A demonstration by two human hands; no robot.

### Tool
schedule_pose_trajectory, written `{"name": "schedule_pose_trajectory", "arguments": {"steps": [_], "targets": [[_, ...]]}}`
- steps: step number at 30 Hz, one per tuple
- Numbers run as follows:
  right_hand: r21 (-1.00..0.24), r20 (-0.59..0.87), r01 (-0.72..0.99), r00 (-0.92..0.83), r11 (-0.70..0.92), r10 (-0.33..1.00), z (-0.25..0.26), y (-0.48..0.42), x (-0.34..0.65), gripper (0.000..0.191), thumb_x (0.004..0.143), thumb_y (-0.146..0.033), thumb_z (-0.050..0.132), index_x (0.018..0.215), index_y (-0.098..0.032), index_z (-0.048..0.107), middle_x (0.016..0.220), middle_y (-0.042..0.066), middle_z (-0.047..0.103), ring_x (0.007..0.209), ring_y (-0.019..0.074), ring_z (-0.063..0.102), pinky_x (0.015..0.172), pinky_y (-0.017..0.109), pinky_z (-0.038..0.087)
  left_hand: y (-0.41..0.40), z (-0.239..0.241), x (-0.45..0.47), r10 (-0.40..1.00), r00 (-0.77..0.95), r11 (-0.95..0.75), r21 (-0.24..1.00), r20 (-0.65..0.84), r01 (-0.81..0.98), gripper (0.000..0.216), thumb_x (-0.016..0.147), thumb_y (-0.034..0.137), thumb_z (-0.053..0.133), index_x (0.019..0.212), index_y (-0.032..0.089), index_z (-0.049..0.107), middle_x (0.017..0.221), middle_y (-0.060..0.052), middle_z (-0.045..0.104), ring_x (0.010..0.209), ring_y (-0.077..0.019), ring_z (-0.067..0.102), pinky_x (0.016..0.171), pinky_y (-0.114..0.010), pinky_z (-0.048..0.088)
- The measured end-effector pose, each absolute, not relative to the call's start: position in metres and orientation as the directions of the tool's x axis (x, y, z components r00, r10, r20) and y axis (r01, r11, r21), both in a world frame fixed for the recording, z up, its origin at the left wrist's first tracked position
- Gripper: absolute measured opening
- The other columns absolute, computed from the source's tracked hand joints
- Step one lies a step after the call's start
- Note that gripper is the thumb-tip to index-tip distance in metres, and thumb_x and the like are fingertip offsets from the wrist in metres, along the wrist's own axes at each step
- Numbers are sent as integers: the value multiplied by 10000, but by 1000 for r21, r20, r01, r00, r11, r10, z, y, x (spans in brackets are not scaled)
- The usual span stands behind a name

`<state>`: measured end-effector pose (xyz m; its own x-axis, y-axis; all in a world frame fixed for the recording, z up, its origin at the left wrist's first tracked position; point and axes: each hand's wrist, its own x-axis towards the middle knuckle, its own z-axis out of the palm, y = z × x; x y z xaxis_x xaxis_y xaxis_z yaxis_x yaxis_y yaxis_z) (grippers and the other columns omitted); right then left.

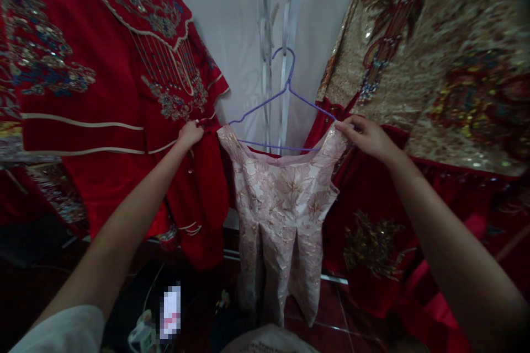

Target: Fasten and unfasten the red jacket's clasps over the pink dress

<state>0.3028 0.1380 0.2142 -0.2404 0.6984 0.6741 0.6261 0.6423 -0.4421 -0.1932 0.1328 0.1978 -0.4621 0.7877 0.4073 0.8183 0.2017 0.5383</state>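
A pale pink floral dress (285, 198) with a metallic sheen hangs on a thin purple hanger (265, 103), its hook up against a grey metal upright. My right hand (366, 135) pinches the shoulder strap at the dress's right side, close to the hanger's end. Off to the left, my left hand (191, 133) is closed at the hem of a red embroidered jacket (111, 88) with cream piping and beaded fringe. It appears to grip the red cloth there, a short way from the dress's left strap; the fingertips are partly hidden.
At the right hangs a gold sequinned garment (430, 77) over dark red cloth. A pale wall (232, 16) and metal uprights (284, 22) stand behind the hanger. Low at the left are a white plug-like device (143, 336) with a cord and a blurred-out card. Dark red tiles (331, 314) cover the floor.
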Motion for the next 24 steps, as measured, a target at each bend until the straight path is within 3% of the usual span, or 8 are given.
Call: {"name": "schedule_pose_trajectory", "arguments": {"steps": [4, 7, 10, 15, 20, 24], "targets": [[-438, 702, 645, -189, 626, 686, 211, 133, 299, 441, 766, -620, 543, 752, -189, 634, 688, 32, 642, 599, 149, 543, 559, 264, 417, 110, 178, -214, 749, -422, 203, 429, 511, 880, 323, 780, 339, 484, 1035, 192, 616, 1022, -170, 654, 966, -335, 601, 825, -465, 447], [-464, 692, 622, -190, 631, 696, 214, 128, 296, 456, 751, -627, 555, 754, -180, 647, 676, 34, 644, 581, 143, 534, 540, 256, 408, 88, 167, -220, 750, -215, 16, 308, 625, 951, 214, 760, 325, 500, 886, 205, 623, 1056, -117, 628, 1005, -278, 577, 934, -468, 403], [-479, 702, 584, -193, 655, 685, 215, 124, 294, 448, 743, -618, 572, 775, -180, 658, 709, 40, 660, 604, 146, 552, 556, 254, 421, 70, 164, -213, 670, -35, -159, 189, 742, 969, 167, 754, 237, 470, 854, 205, 600, 1089, -70, 581, 1099, -228, 522, 1066, -467, 281], [-478, 730, 566, -170, 672, 662, 208, 123, 290, 398, 773, -568, 571, 839, -187, 667, 785, 44, 679, 679, 164, 591, 635, 278, 453, 66, 172, -173, 491, -44, -334, 235, 870, 913, 173, 788, 185, 416, 885, 191, 559, 1197, -94, 481, 1145, -176, 479, 1020, -333, 370], [-478, 735, 570, -157, 668, 659, 201, 128, 289, 360, 800, -539, 545, 846, -198, 650, 830, 37, 672, 731, 167, 593, 676, 289, 460, 99, 188, -137, 561, 145, -474, 172, 815, 863, 218, 770, 147, 412, 903, 176, 582, 1369, -81, 430, 1279, -187, 383, 1092, -361, 283], [-494, 721, 572, -152, 655, 676, 198, 135, 290, 371, 799, -549, 534, 856, -194, 626, 810, 34, 656, 722, 169, 579, 653, 293, 461, 121, 197, -133, 688, 194, -459, 212, 699, 863, 336, 758, 112, 374, 1005, 130, 600, 1154, -115, 614, 1090, -193, 550, 979, -345, 400]]}}
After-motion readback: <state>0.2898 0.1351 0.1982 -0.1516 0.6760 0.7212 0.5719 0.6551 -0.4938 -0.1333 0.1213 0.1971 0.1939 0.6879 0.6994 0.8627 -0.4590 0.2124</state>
